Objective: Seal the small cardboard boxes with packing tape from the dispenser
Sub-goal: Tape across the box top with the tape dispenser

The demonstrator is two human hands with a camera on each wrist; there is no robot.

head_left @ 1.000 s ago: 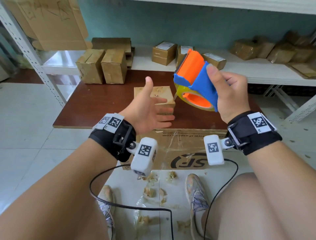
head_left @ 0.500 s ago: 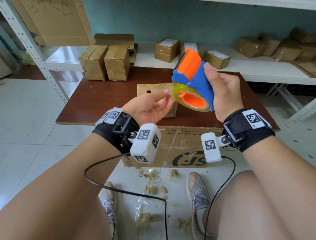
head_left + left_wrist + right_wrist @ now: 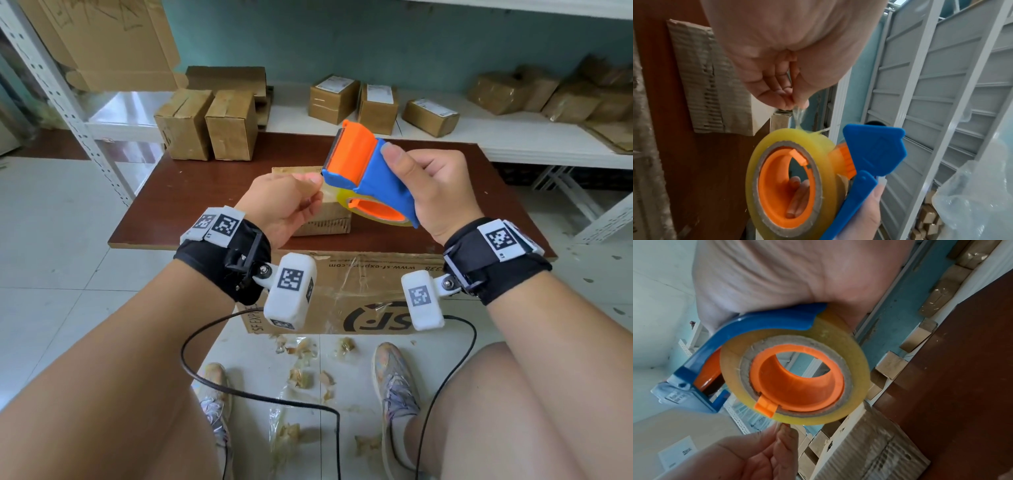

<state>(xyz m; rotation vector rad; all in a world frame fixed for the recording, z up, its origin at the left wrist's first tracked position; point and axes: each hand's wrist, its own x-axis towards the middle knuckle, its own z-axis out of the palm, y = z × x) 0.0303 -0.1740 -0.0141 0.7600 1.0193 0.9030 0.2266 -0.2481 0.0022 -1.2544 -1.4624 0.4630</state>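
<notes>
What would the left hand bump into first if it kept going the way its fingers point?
Probably the tape roll in the dispenser. The left hand already pinches the tape end right beside it, fingers pointing toward the right hand.

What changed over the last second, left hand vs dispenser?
The left hand went from open beside the small box to closing in on the tape roll; it now pinches the tape end at the roll's edge. The right hand grips the blue-and-orange dispenser as before, tilted slightly. The box sits unmoved on the brown table.
</notes>
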